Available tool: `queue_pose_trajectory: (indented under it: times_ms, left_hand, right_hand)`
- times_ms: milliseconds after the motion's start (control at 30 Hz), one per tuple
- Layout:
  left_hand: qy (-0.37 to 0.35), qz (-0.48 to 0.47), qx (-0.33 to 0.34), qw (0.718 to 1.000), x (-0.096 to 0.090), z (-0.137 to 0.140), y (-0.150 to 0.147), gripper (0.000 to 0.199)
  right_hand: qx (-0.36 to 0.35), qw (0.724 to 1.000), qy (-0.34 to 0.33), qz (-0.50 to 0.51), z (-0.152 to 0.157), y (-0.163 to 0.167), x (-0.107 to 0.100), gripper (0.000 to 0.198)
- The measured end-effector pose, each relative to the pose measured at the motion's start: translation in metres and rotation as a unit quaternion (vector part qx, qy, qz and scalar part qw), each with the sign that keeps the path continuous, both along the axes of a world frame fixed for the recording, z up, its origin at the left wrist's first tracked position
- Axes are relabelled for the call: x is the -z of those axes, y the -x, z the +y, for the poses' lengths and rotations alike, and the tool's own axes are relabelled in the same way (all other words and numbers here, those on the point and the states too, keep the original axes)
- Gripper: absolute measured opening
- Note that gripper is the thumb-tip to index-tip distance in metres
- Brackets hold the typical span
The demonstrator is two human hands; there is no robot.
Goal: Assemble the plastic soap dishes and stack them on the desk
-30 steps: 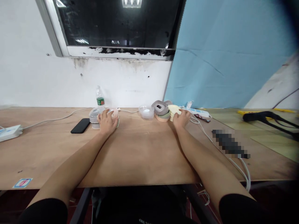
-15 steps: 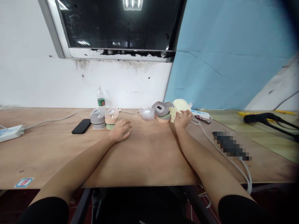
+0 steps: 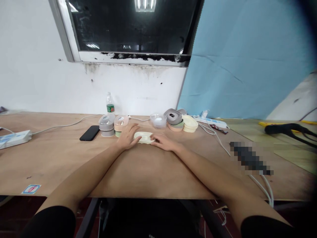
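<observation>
A shallow cream plastic tray (image 3: 144, 137) lies on the table between my hands. My right hand (image 3: 163, 142) pinches its right edge with the fingers. My left hand (image 3: 127, 137) rests at the tray's left end, fingers stretched and thumb spread near the edge; whether it touches is hard to tell. Just behind the left hand stand a lidded pink-and-green box (image 3: 121, 122) and a lidded grey box (image 3: 107, 124). Farther right are a stack of cream trays (image 3: 190, 124), grey ring-shaped lids (image 3: 172, 115) on green and pink parts, and clear plastic covers (image 3: 158, 120).
A black phone (image 3: 89, 133) lies left of the boxes, and a bottle (image 3: 110, 104) stands by the wall. Power strips (image 3: 18, 138) sit at both sides. White cables (image 3: 218, 142) and a blurred-out dark object (image 3: 250, 158) lie at the right.
My right hand has carried a cream tray from the stack at the right to the middle and lowered it to the table. My left hand has moved slightly, now beside the tray.
</observation>
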State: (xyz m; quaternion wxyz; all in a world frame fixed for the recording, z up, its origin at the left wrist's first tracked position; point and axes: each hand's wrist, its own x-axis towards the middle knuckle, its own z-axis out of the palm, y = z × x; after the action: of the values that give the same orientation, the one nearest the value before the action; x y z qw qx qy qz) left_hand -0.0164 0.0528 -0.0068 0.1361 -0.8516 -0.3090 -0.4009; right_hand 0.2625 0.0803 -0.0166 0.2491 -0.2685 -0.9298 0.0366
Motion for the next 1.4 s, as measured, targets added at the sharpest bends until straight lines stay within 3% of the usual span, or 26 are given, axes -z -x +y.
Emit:
queue_pose_trajectory:
  times_ms: [100, 200, 367, 500, 700, 933, 1100, 1400]
  left_hand:
    - [0.058, 0.079, 0.012, 0.995, 0.004, 0.004, -0.002, 0.036]
    - [0.120, 0.162, 0.034, 0.979, 0.008, 0.007, -0.004, 0.037]
    - [0.162, 0.197, 0.032, 0.967, 0.008, 0.002, -0.009, 0.040]
    - [0.156, 0.198, 0.062, 0.966, 0.007, -0.007, -0.020, 0.039]
    - [0.144, 0.180, 0.107, 0.967, 0.008, -0.011, -0.026, 0.039]
    - [0.151, 0.166, 0.085, 0.971, 0.005, -0.009, -0.021, 0.037]
    - [0.145, 0.163, 0.086, 0.972, 0.006, -0.009, -0.022, 0.037]
    - [0.139, 0.155, 0.080, 0.975, 0.008, -0.007, -0.022, 0.041]
  right_hand:
    - [0.017, 1.000, -0.003, -0.016, -0.004, 0.003, -0.003, 0.027]
    - [0.124, 0.986, -0.086, 0.071, 0.003, -0.009, -0.006, 0.031]
    - [0.355, 0.900, -0.197, 0.155, 0.027, -0.045, -0.007, 0.033]
    - [0.453, 0.855, -0.211, 0.137, 0.043, -0.071, -0.004, 0.040]
    - [0.464, 0.858, -0.189, 0.111, 0.055, -0.079, 0.002, 0.044]
    - [0.451, 0.863, -0.177, 0.144, 0.054, -0.078, 0.002, 0.023]
    - [0.456, 0.855, -0.169, 0.180, 0.054, -0.077, 0.001, 0.023]
    - [0.404, 0.843, -0.229, 0.271, 0.046, -0.070, -0.006, 0.028]
